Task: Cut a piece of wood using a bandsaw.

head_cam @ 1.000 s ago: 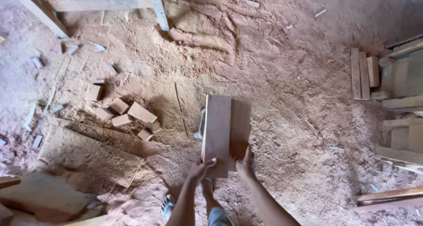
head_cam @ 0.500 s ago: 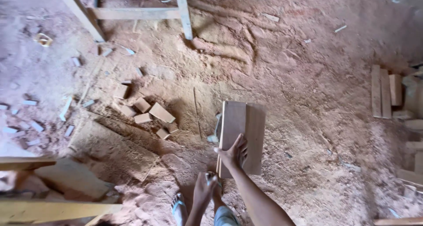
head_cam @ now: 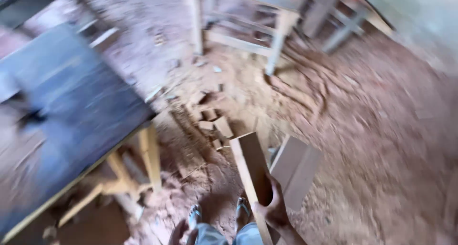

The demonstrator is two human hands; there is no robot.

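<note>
Plank [head_cam: 252,168] gripped in right hand [head_cam: 272,207]; board [head_cam: 296,171] just beside; left hand [head_cam: 180,233] empty, fingers loose.

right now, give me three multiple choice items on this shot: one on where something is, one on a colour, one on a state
1. Where does the dark table stand relative to the person's feet?
A. To their left
B. To their right
C. Behind the wooden frame at the far end

2. What colour are the sandal straps?
A. Red
B. Blue
C. White

3. What is the right hand doing?
A. Hanging free
B. Resting flat on the table
C. Gripping a wooden board

Answers:
1. A, the table fills the left side of the view, left of the feet.
2. B, a blue strap shows across each foot.
3. C, the fingers wrap around the board's lower part, with the board tilted off the sawdust floor. The left hand shows only at the bottom edge, seemingly holding nothing.
</note>
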